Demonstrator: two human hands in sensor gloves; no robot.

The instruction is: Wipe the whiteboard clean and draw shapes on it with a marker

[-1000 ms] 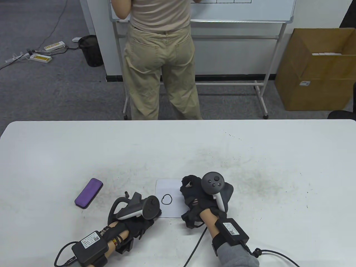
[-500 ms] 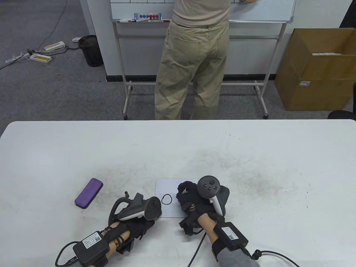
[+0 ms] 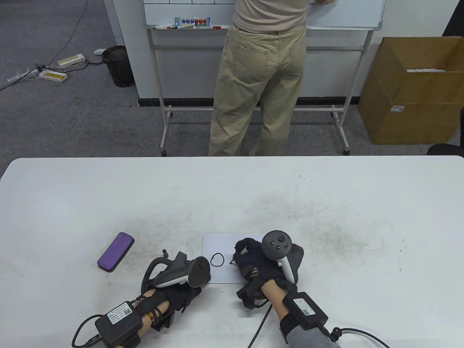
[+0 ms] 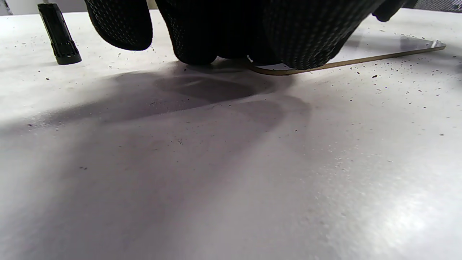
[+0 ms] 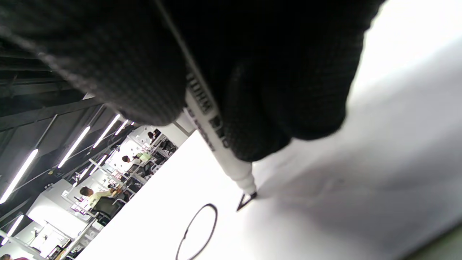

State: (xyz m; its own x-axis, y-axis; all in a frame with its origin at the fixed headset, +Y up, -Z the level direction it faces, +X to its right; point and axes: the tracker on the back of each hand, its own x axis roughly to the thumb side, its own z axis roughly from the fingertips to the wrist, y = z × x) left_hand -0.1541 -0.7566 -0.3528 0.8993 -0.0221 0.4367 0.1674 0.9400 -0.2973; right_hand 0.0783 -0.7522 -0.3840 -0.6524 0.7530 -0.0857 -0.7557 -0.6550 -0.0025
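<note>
A small whiteboard [image 3: 217, 246] lies flat on the table near the front edge, with a black circle [image 3: 217, 260] drawn on it. My right hand [image 3: 250, 261] grips a white marker [image 5: 220, 144], whose tip touches the board beside a small triangle [image 5: 245, 200] right of the circle [image 5: 196, 231]. My left hand [image 3: 181, 286] rests its fingers [image 4: 202, 32] on the whiteboard's near left corner [image 4: 346, 63]. The marker's black cap [image 4: 59, 34] stands on the table left of that hand. A purple eraser [image 3: 116, 251] lies further left.
The white table [image 3: 232, 195] is smudged with marker dust. Beyond it a person [image 3: 264, 76] stands at a large rolling whiteboard [image 3: 348, 14]. A cardboard box [image 3: 413, 90] sits on the floor at the right, a black bin [image 3: 117, 65] at the left.
My right hand has shifted over the board with the marker, and a small triangle mark now shows right of the circle. The person behind moved right along the big board. My left hand stayed put.
</note>
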